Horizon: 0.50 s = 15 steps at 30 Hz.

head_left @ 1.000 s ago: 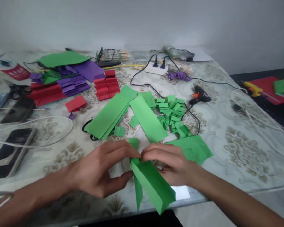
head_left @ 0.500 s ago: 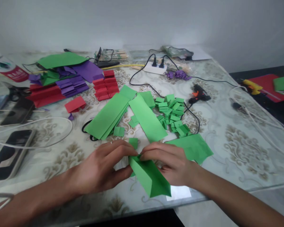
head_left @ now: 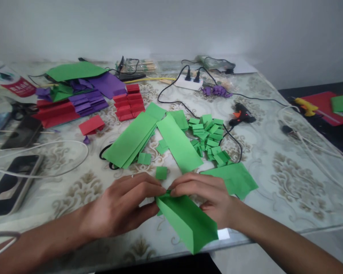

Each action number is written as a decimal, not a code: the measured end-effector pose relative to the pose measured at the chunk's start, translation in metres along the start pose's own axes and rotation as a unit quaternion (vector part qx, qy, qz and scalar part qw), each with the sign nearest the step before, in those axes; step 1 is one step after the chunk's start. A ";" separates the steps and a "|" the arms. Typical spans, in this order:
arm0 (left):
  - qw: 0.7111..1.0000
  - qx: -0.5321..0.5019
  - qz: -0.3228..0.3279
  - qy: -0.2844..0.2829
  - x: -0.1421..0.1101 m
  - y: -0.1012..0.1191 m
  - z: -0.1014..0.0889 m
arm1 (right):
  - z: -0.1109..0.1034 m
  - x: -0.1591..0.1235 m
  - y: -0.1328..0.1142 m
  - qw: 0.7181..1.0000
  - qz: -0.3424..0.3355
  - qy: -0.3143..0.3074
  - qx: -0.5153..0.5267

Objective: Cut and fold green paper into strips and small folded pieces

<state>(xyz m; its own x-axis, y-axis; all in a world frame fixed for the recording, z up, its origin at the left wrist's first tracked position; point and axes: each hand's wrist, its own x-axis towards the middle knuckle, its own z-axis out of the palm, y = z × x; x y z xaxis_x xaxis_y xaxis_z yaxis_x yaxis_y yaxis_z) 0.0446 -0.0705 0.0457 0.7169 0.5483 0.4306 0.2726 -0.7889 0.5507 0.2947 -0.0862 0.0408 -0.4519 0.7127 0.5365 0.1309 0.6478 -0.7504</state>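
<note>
Both hands hold a folded strip of green paper (head_left: 185, 220) over the front of the table, its sides standing up like a trough toward me. My left hand (head_left: 125, 203) pinches the far left end between thumb and fingers. Beside it, my right hand (head_left: 204, 194) grips the same end from the right, its thumb partly hidden behind the paper. Just beyond the fingertips lies a small green square (head_left: 161, 172). Farther off are a stack of green strips (head_left: 131, 140), a single green strip (head_left: 180, 144) and a heap of small green pieces (head_left: 207, 133).
A black glue gun (head_left: 241, 114) rests at the right, its cable running to a white power strip (head_left: 188, 82). Red folded paper (head_left: 128, 104), purple paper (head_left: 88, 102) and scissors (head_left: 20, 108) lie at the back left. A phone (head_left: 13, 186) sits at the left.
The near end of the folded green paper has swung right and toward me, and its trough has spread wider. Both hands stay at its far end.
</note>
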 end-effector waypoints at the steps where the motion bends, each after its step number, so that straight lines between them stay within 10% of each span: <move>1: 1.000 -0.002 0.000 -0.002 0.000 0.000 0.000 | 0.000 0.000 0.000 1.000 -0.001 0.003 0.005; 15: 1.000 -0.009 0.009 -0.007 0.001 -0.001 -0.001 | -0.004 0.000 -0.002 1.000 -0.008 -0.012 -0.019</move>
<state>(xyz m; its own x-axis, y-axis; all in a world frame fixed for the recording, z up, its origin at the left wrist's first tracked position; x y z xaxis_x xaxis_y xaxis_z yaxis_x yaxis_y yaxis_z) 0.0440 -0.0688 0.0458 0.7309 0.5294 0.4306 0.2479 -0.7939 0.5552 0.2975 -0.0868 0.0441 -0.4754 0.6964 0.5377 0.1573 0.6686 -0.7268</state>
